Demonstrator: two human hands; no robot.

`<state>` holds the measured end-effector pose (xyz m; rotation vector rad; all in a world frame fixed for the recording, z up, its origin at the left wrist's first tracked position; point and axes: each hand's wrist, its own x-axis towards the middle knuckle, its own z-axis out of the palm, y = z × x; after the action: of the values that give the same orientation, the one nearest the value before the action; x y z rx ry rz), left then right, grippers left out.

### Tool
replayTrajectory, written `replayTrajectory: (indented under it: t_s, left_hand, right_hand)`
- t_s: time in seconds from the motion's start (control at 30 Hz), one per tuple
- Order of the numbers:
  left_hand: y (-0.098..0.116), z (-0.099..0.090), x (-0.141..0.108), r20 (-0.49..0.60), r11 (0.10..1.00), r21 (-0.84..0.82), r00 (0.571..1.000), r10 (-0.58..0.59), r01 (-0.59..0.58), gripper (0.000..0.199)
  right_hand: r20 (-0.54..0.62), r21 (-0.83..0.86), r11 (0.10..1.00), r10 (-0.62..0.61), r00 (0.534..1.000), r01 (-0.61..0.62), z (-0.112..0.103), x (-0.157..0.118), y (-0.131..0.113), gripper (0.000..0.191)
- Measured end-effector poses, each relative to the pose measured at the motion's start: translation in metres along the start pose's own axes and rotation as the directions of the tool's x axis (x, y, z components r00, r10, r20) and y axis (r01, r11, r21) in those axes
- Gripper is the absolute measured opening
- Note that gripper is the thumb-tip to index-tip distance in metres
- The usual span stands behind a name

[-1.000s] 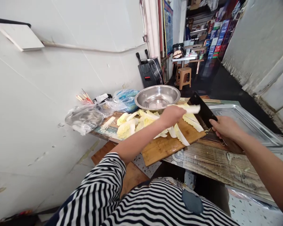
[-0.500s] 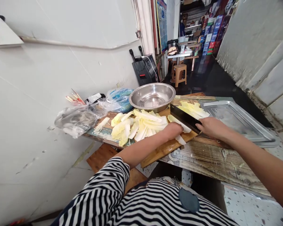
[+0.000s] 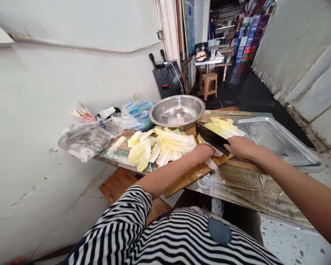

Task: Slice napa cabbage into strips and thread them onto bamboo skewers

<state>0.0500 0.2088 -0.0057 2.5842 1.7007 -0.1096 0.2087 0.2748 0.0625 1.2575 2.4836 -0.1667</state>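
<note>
My right hand [image 3: 239, 146] is closed round the handle of a dark cleaver [image 3: 212, 137]. The blade stands over the wooden cutting board [image 3: 186, 179], beside a pale cabbage leaf [image 3: 211, 163]. My left hand [image 3: 203, 153] rests on this leaf with its fingers closed, just left of the blade; the fingertips are partly hidden. Left of it lies a heap of yellow-white cabbage leaves [image 3: 165, 145]. More leaves [image 3: 224, 127] lie beyond the cleaver, near the tray.
A steel bowl [image 3: 177, 110] stands behind the heap. At the right lies a metal tray [image 3: 278, 141]. Plastic bags [image 3: 82, 138], skewers [image 3: 84, 113] and thin white strips [image 3: 116, 145] are at the left by the wall. A black speaker [image 3: 168, 79] stands farther back.
The cleaver and my right hand have shifted slightly left, nearer my left hand. The whole view has moved a little. My left hand stays at the leaf.
</note>
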Motion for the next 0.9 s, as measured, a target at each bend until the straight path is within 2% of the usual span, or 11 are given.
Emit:
replayTrajectory:
  t_s: [0.1, 0.2, 0.3, 0.37, 0.43, 0.5, 0.6, 0.67, 0.73, 0.8, 0.9]
  left_hand:
    - [-0.001, -0.002, 0.001, -0.010, 1.000, 0.002, 1.000, -0.013, 0.013, 0.029]
    - [-0.006, -0.013, -0.003, -0.069, 0.999, -0.015, 0.997, -0.045, 0.044, 0.028]
    - [-0.019, -0.032, -0.023, -0.239, 0.997, -0.014, 0.968, -0.074, 0.073, 0.027]
    - [-0.033, -0.044, -0.048, -0.427, 0.993, 0.026, 0.899, -0.097, 0.119, 0.029]
    - [-0.050, -0.052, -0.078, -0.590, 0.974, 0.075, 0.797, -0.129, 0.214, 0.032]
    - [-0.067, -0.053, -0.106, -0.637, 0.932, 0.114, 0.745, -0.197, 0.344, 0.032]
    - [-0.089, -0.043, -0.130, -0.502, 0.842, 0.169, 0.780, -0.374, 0.512, 0.028]
    - [-0.099, -0.033, -0.134, -0.326, 0.824, 0.201, 0.830, -0.453, 0.529, 0.026]
    - [-0.104, -0.026, -0.133, -0.180, 0.841, 0.180, 0.858, -0.482, 0.510, 0.027]
    - [-0.103, -0.025, -0.131, -0.153, 0.859, 0.117, 0.864, -0.480, 0.498, 0.036]
    - [-0.088, -0.031, -0.128, -0.256, 0.923, 0.040, 0.897, -0.361, 0.383, 0.045]
  right_hand:
    - [0.030, 0.112, 0.993, 0.019, 0.999, -0.023, -0.003, -0.002, 0.001, 0.044]
    - [0.050, 0.221, 0.973, 0.061, 0.997, -0.071, -0.005, -0.001, 0.016, 0.042]
    - [0.038, 0.225, 0.966, 0.119, 0.992, -0.125, -0.008, 0.006, 0.031, 0.043]
    - [0.005, 0.170, 0.978, 0.120, 0.993, -0.120, -0.008, 0.013, 0.035, 0.042]
    - [-0.026, 0.105, 0.989, 0.107, 0.994, -0.104, -0.006, 0.019, 0.035, 0.044]
    - [-0.062, 0.042, 0.994, 0.101, 0.993, -0.098, -0.001, 0.022, 0.032, 0.046]
    - [-0.098, -0.008, 0.996, 0.092, 0.991, -0.093, 0.005, 0.024, 0.028, 0.050]
    - [-0.084, -0.004, 0.997, 0.083, 0.993, -0.083, 0.007, 0.022, 0.026, 0.050]
    - [-0.075, 0.004, 0.997, 0.079, 0.994, -0.079, 0.007, 0.020, 0.025, 0.049]
    - [-0.075, 0.006, 0.997, 0.079, 0.994, -0.079, 0.006, 0.018, 0.025, 0.048]
    - [-0.071, -0.002, 0.997, 0.075, 0.995, -0.076, 0.005, 0.015, 0.024, 0.048]
